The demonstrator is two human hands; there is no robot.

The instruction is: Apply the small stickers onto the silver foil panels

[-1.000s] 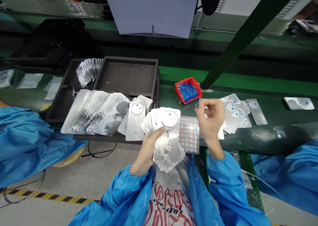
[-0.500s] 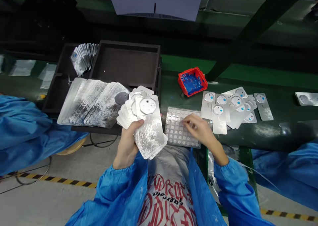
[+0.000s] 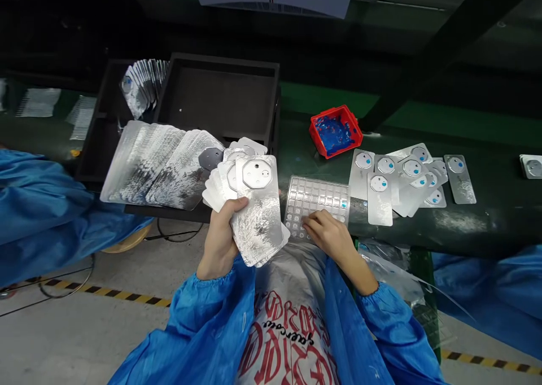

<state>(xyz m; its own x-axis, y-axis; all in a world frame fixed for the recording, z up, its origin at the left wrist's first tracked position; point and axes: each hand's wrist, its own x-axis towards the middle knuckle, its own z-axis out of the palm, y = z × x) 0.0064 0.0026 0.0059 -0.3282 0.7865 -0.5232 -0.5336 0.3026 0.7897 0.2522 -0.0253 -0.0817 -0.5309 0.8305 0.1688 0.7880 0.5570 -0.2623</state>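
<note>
- Plates (image 3: 254,204): a fanned stack of thin silvery metal plates, each a rounded rectangle with an octagonal raised pad and small holes near the top; the faces are mottled grey and glossy. Held upright above the lap, at the near edge of the bench, fanned so that the top plate stands clear of the rest.
- Left hand (image 3: 220,238): closed round the lower part of the stack, thumb across the front face, fingers behind.
- Grid tray (image 3: 317,201): a clear blister sheet of small square cells, flat on the bench edge just right of the stack; a few cells show blue dots.
- Right hand (image 3: 328,235): resting on the near corner of the grid tray, fingers curled down onto the cells; whether anything is pinched between the fingertips cannot be told.
- Finished plates (image 3: 398,176): a loose overlapping spread right of the tray, each bearing a blue dot on its pad.
- Red bin (image 3: 336,131): small, holding blue scraps, behind the tray.
- Black tray (image 3: 220,100): compartmented, on the left; a long fan of plates (image 3: 165,170) lies across its front, a smaller bundle (image 3: 141,86) stands in a rear compartment.
- Blue sleeves (image 3: 38,204) of other people at either side.
</note>
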